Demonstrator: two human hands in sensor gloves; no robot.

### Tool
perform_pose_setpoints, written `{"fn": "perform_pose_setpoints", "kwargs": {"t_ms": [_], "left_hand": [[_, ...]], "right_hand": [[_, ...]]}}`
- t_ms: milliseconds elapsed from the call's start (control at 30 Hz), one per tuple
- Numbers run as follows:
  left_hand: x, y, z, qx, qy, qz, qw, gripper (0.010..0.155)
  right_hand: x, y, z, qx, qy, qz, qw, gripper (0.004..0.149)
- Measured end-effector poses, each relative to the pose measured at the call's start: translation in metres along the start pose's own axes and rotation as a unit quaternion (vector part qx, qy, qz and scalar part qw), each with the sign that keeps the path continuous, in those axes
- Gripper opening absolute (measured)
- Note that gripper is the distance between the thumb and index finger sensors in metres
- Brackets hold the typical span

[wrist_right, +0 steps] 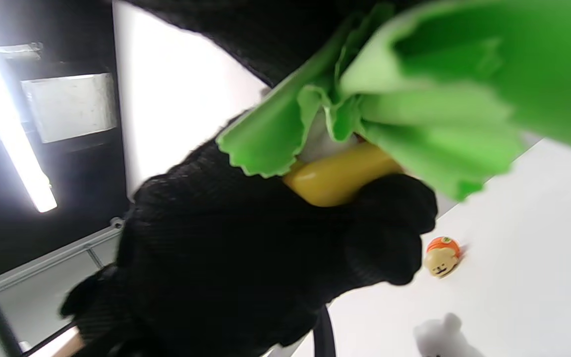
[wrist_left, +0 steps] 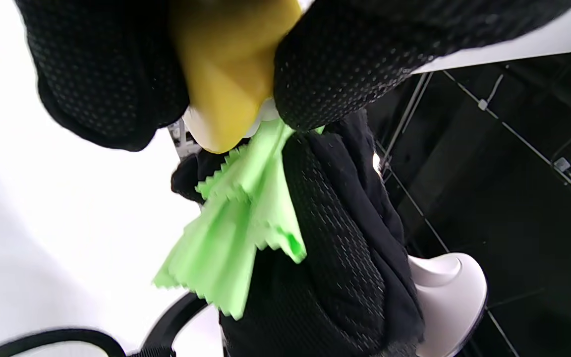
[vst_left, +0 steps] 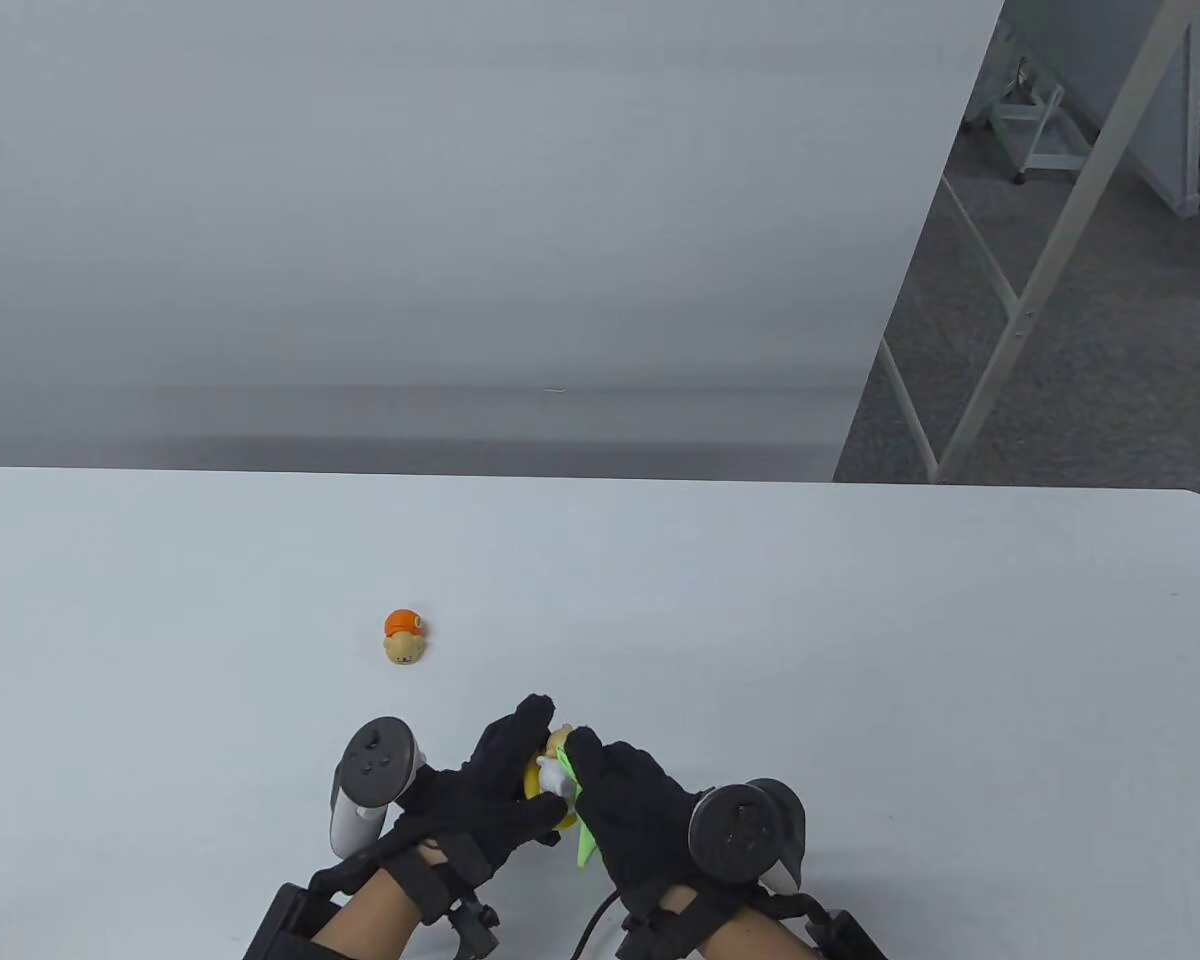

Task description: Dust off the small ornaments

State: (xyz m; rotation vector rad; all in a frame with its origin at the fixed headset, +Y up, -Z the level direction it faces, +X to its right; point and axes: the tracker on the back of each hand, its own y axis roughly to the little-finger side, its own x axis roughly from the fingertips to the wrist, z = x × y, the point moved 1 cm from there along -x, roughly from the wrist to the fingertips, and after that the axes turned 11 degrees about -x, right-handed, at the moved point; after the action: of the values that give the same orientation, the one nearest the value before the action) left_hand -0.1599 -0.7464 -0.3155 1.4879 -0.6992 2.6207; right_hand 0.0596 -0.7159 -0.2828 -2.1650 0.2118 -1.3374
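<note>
The yellow ornament (vst_left: pixel 540 775) is being held up off the table (vst_left: pixel 860 650) near its front edge, between the two gloved hands — lifted, by the look of it, so the cloth can get round every side of it. The left hand (vst_left: pixel 480 790) is curling around it, fingers (wrist_left: pixel 107 79) and thumb closing on its yellow body, which is keeping the piece steady while it is wiped. The green cloth (wrist_left: pixel 236 218), with its zigzag edge, is bunching against the ornament's pale top part and trailing down below the hands. The right hand (vst_left: pixel 640 810) is gripping that cloth, fingers clenched on the gathered folds and pressing them to the figure; how much of the surface is covered cannot be told, as the gloves are hiding most of it.

Well apart, farther out on the table to the left, an orange-capped ornament (vst_left: pixel 404 637) is lying on its side — judging by its place, it is waiting its turn or is already done. In the right wrist view a white figure (wrist_right: pixel 441 339) is showing at the bottom edge, too blurred to identify.
</note>
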Motion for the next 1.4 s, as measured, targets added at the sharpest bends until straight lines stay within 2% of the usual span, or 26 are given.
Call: {"fn": "perform_pose_setpoints", "kwargs": {"t_ms": [133, 200, 267, 333, 467, 567, 633, 667, 733, 767, 900, 1000, 1100, 1200, 1300, 1400], "left_hand": [[0.001, 0.007, -0.007, -0.018, -0.033, -0.032, 0.999, 0.092], [0.003, 0.010, -0.011, -0.022, -0.047, -0.041, 0.998, 0.095], [0.005, 0.013, -0.015, -0.006, -0.036, -0.050, 0.998, 0.098], [0.005, 0.015, -0.015, 0.028, -0.007, -0.052, 0.998, 0.102], [-0.001, 0.013, -0.012, 0.034, 0.037, -0.005, 0.999, 0.107], [0.000, 0.010, -0.009, 0.021, 0.023, 0.003, 0.999, 0.103], [0.002, 0.009, -0.010, 0.039, 0.010, 0.021, 0.999, 0.091], [0.003, 0.006, -0.009, 0.043, -0.003, 0.020, 0.999, 0.091], [0.003, 0.002, -0.005, 0.016, 0.002, 0.029, 0.999, 0.090], [0.004, 0.000, -0.005, -0.024, -0.016, 0.032, 0.999, 0.089], [0.005, -0.006, -0.004, -0.058, -0.065, 0.031, 0.996, 0.086], [0.005, -0.009, -0.006, -0.095, -0.081, 0.031, 0.992, 0.083], [0.005, -0.001, -0.013, -0.046, -0.088, 0.013, 0.995, 0.078], [0.008, 0.007, -0.019, 0.007, -0.089, 0.017, 0.996, 0.073], [0.007, 0.008, -0.017, 0.066, -0.025, 0.041, 0.997, 0.071], [0.001, 0.003, -0.005, 0.080, 0.044, 0.055, 0.994, 0.068]], "right_hand": [[0.002, -0.009, -0.004, 0.013, -0.034, 0.028, 0.999, 0.048], [0.004, -0.005, 0.001, 0.007, 0.005, 0.008, 1.000, 0.049], [0.006, 0.005, 0.007, -0.018, 0.027, -0.033, 0.999, 0.051], [0.008, 0.013, 0.007, -0.046, 0.024, -0.070, 0.996, 0.051], [0.008, 0.017, -0.003, -0.082, 0.002, -0.094, 0.992, 0.050], [0.009, 0.018, -0.004, -0.077, 0.008, -0.102, 0.992, 0.050], [0.009, 0.022, -0.002, -0.086, 0.008, -0.115, 0.990, 0.049], [0.009, 0.022, -0.002, -0.095, 0.007, -0.108, 0.990, 0.049], [0.008, 0.018, -0.004, -0.089, -0.002, -0.111, 0.990, 0.049], [0.007, 0.016, -0.005, -0.076, 0.001, -0.111, 0.991, 0.049], [0.004, 0.017, -0.005, -0.091, 0.023, -0.109, 0.990, 0.050], [0.003, 0.014, -0.005, -0.083, 0.024, -0.098, 0.991, 0.051], [0.000, 0.015, -0.003, -0.106, -0.003, -0.087, 0.991, 0.049], [0.002, 0.030, 0.008, -0.147, 0.041, -0.120, 0.981, 0.049], [0.005, 0.040, 0.016, -0.119, 0.044, -0.130, 0.983, 0.049], [0.005, 0.040, 0.009, -0.130, 0.024, -0.128, 0.983, 0.048]]}}
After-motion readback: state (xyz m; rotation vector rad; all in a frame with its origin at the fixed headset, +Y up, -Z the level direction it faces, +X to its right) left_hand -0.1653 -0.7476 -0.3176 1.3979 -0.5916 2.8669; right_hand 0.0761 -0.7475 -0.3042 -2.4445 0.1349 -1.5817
